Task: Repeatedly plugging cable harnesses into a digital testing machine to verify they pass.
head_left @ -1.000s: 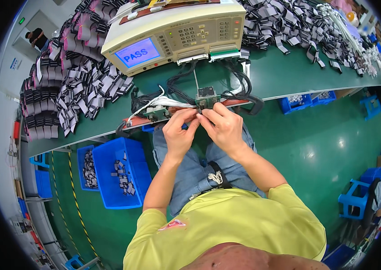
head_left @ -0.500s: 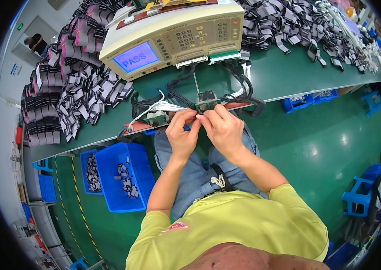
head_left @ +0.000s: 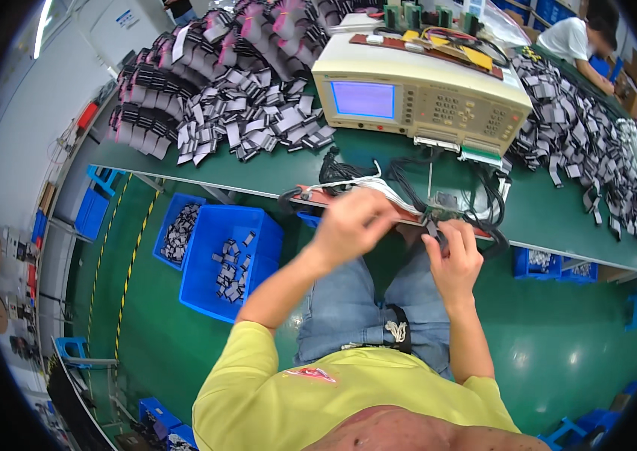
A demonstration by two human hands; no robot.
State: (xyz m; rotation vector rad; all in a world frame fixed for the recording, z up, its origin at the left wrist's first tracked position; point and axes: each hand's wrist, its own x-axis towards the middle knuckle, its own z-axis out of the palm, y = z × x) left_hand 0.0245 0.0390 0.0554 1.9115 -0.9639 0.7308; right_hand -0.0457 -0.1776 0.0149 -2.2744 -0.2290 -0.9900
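Observation:
My right hand (head_left: 455,259) is closed near the table's front edge, its fingers around a short grey ribbon cable (head_left: 432,226) at the test fixture (head_left: 446,201); its far end is partly hidden. To the left, my left hand (head_left: 354,227) hovers before the edge, smeared by motion, so whether it holds anything is unclear. White and black wire bundles (head_left: 396,197) run along the front edge to the fixture. Behind them stands a beige cable tester (head_left: 420,94) with a lit, blank-looking blue screen (head_left: 364,99).
Heaps of short grey ribbon cables with black ends lie left (head_left: 247,120) and right (head_left: 570,128) of the tester. Below the table at left stand a large blue bin (head_left: 269,237) and a smaller bin (head_left: 159,244). A person in white (head_left: 565,39) is at the far right.
The view has swung left. My hands, together at the fixture before, are now apart: the left has drawn away leftward, the right stays at the fixture. The screen's large text is gone.

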